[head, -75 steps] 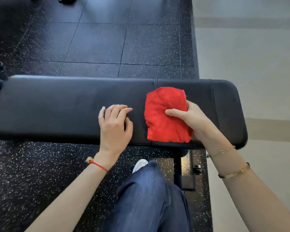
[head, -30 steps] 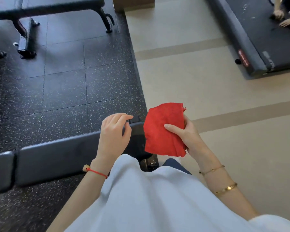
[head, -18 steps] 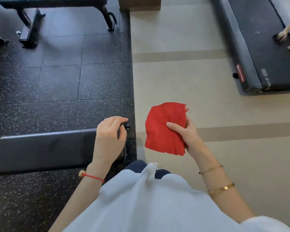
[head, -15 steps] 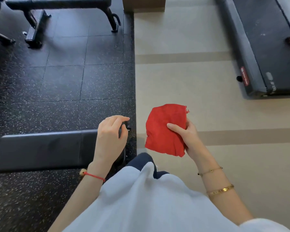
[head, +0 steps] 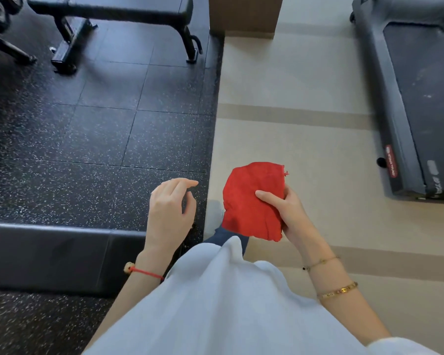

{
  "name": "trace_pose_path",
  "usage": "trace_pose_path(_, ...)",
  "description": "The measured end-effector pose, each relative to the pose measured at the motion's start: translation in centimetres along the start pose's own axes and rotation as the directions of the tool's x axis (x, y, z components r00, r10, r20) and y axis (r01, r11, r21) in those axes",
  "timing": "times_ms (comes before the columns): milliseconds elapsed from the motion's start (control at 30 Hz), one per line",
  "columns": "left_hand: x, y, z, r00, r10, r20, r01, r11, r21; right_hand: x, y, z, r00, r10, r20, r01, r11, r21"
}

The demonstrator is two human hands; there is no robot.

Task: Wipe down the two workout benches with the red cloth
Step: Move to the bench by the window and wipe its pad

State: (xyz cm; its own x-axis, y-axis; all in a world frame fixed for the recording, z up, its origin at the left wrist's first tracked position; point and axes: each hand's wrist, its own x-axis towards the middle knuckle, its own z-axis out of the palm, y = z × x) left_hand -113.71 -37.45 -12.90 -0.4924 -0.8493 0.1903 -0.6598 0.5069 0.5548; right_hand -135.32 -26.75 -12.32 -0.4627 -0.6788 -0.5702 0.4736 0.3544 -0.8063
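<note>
We see a red cloth (head: 253,201) of soft, napped fabric, matt, with a frayed thread at its top right corner. The near bench (head: 57,254) has a smooth black pad that looks like leatherette, with a dull sheen. The far bench (head: 118,8) has the same kind of pad on matt black metal legs. The dark floor tiles (head: 87,129) look like rough, speckled rubber. The pale floor (head: 292,98) is smooth and matt. The treadmill (head: 405,98) has a grey plastic frame and a dusty matt belt. Our shirt (head: 228,303) is plain white cloth.
</note>
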Motion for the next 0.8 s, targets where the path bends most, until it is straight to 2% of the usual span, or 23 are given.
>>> trace_pose_path(267,15.7,-2.2,0.3,0.994,-0.054,-0.095,0.055,0.998,0.017,13.9,-11.6,5.4,0.996,-0.018,0.087,0.021,0.999,-0.031)
trace_pose_path(600,30.9,-8.0,0.0,0.966,-0.189,-0.177,0.203,0.977,0.062,29.6,-19.7,14.5,0.973,0.033,0.230,-0.013,0.996,-0.088)
trace_pose_path(800,43.6,-12.9,-0.1,0.936,-0.253,-0.243,0.276,0.959,0.062,41.8,-26.0,21.5,0.958,0.046,0.283,-0.005,0.990,-0.144)
